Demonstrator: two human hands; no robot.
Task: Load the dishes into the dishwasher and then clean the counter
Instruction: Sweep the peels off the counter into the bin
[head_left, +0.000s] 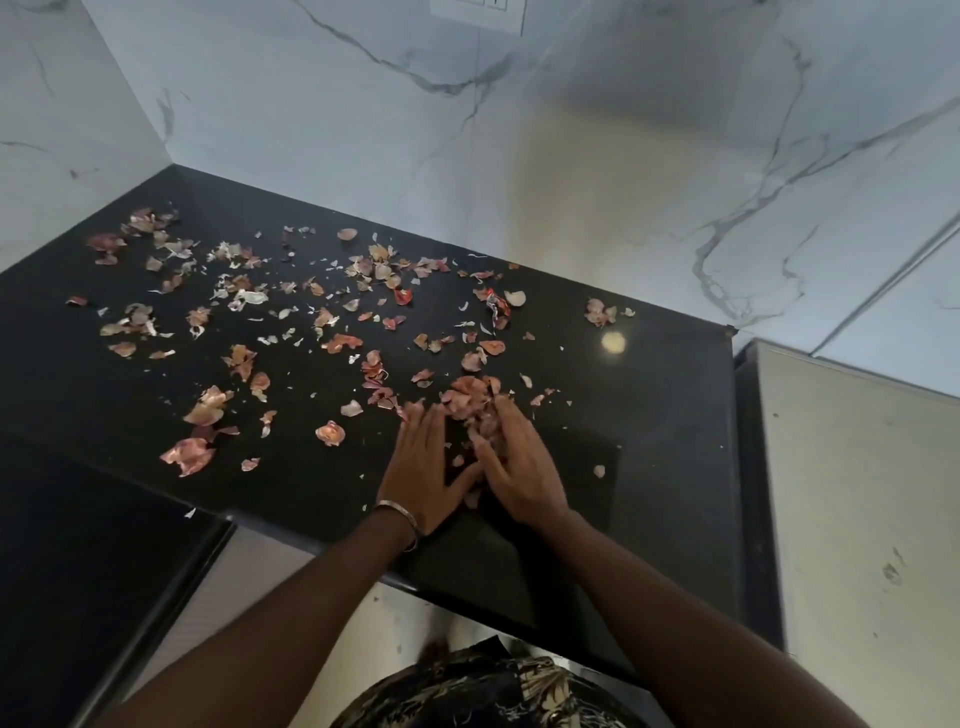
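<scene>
A black stone counter (649, 415) is strewn with dry pink and white onion and garlic skins (239, 358). Both my hands lie flat on it near its front edge, angled towards each other. Between them sits a small heap of gathered skins (472, 402). My left hand (423, 467), with a metal bangle at the wrist, has straight fingers pressed on the counter. My right hand (519, 467) cups the heap from the right with its fingers slightly bent over the skins. No dishes or dishwasher are in view.
White marbled wall tiles (467, 130) rise behind and to the left of the counter. A pale cabinet side (857, 493) stands past the counter's right end. A lower dark surface (78, 545) lies at the front left. One loose skin (599, 471) lies right of my hands.
</scene>
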